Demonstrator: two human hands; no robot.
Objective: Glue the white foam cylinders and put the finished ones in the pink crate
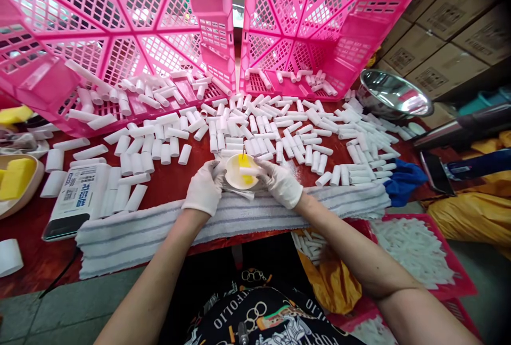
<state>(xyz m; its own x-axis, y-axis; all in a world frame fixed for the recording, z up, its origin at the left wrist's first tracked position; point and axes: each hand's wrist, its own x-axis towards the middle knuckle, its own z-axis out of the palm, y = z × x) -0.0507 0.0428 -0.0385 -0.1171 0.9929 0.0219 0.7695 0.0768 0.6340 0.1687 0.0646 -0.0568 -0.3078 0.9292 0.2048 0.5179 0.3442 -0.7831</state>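
Note:
Both hands wear thin white gloves. My left hand (205, 187) is closed at the left rim of a small round white dish (232, 177). A yellow patch (244, 162) lies inside the dish, and a thin dark upright pin (243, 151) shows at its far side. Between the fingertips of my right hand (284, 184) is a short white tube (249, 171), held level over the dish. Many similar white tubes (261, 145) lie just beyond both hands. A striped towel (159, 236) runs along the table's front edge beneath my wrists.
Two pink plastic crates (107, 33) stand tipped on their sides at the back, with tubes in them. A steel bowl (395, 92) sits at the right, a labelled box (80, 190) at the left. Yellow sponge-like blocks (16, 179) fill a dish. Cartons (443, 57) are stacked behind.

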